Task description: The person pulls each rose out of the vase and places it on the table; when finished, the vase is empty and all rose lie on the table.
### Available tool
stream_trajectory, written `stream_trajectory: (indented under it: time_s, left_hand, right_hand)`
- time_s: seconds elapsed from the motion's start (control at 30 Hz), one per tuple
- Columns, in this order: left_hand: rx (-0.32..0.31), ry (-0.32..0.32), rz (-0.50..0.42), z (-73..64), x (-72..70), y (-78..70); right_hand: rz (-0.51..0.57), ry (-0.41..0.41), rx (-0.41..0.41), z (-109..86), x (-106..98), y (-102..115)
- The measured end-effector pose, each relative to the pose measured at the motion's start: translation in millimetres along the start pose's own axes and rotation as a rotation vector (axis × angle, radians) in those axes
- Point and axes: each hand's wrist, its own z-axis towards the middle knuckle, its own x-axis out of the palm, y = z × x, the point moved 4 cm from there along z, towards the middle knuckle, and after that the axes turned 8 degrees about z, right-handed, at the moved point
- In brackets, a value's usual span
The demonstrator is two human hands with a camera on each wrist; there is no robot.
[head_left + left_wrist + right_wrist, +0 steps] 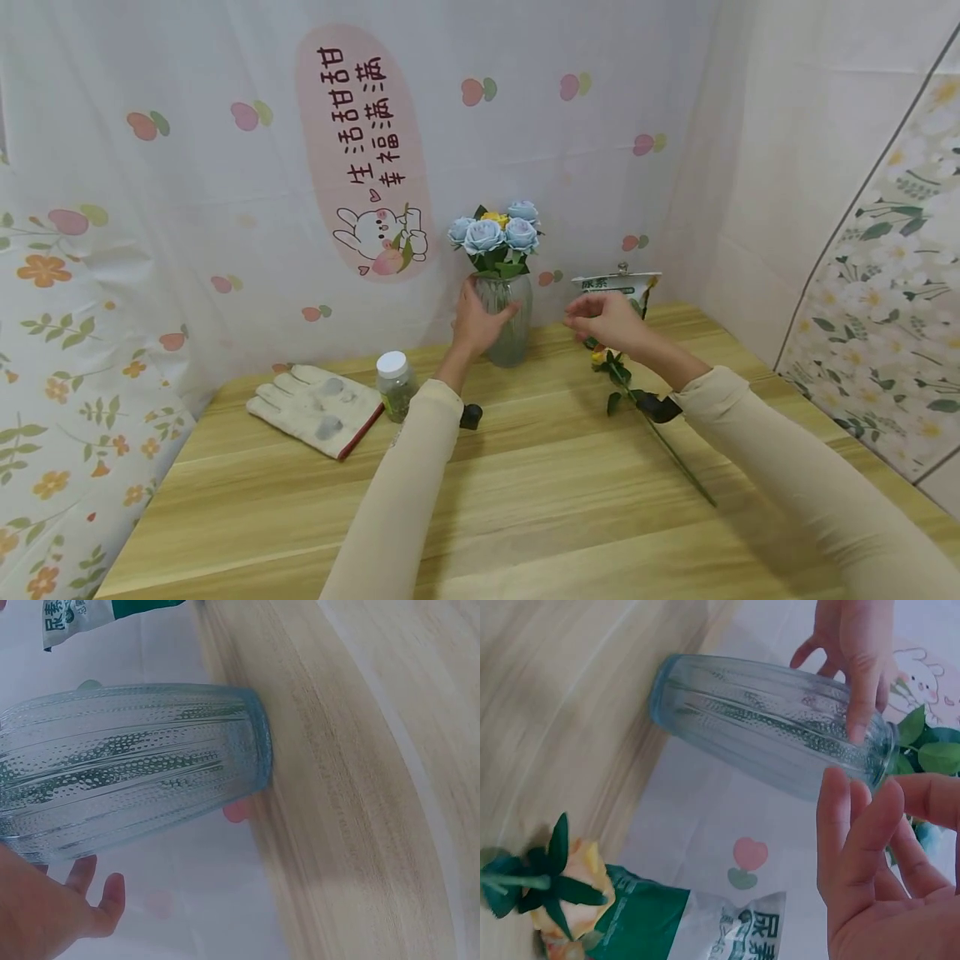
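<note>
A clear ribbed glass vase (507,325) stands upright near the back of the table, holding several pale blue roses (483,237) and a yellow one (495,218). My left hand (480,321) grips it near the neck from the left; in the right wrist view its thumb (862,705) lies across the glass, with other fingers behind. To the right of the vase, my right hand (611,321) hovers with nothing in it, fingers loosely bent. Below that hand, a yellow rose (597,357) with a long leafy green stem (678,462) lies on the table.
A green and white bag (652,915) closed with a clip (622,268) stands at the back right. On the left lie a white work glove (311,408) and a small jar (395,387) with a white lid. A printed curtain (562,150) hangs behind the table (525,500).
</note>
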Motion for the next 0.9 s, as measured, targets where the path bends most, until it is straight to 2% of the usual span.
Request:
stream_trajectory:
  time_s: [0.27,0.53,0.9]
  left_hand:
    - [-0.004,-0.011,0.024,-1.2,-2.1,-0.5]
    - [-0.022,0.007,0.02,-2.5,0.2,-0.6]
    - [-0.015,0.006,0.02,-1.3,0.6,-1.2]
  right_hand:
    - [0.042,-0.1,0.004,20.3,11,9]
    - [0.112,-0.142,0.041,33.6,22,15]
    - [0.139,-0.215,-0.043,48.9,31,31]
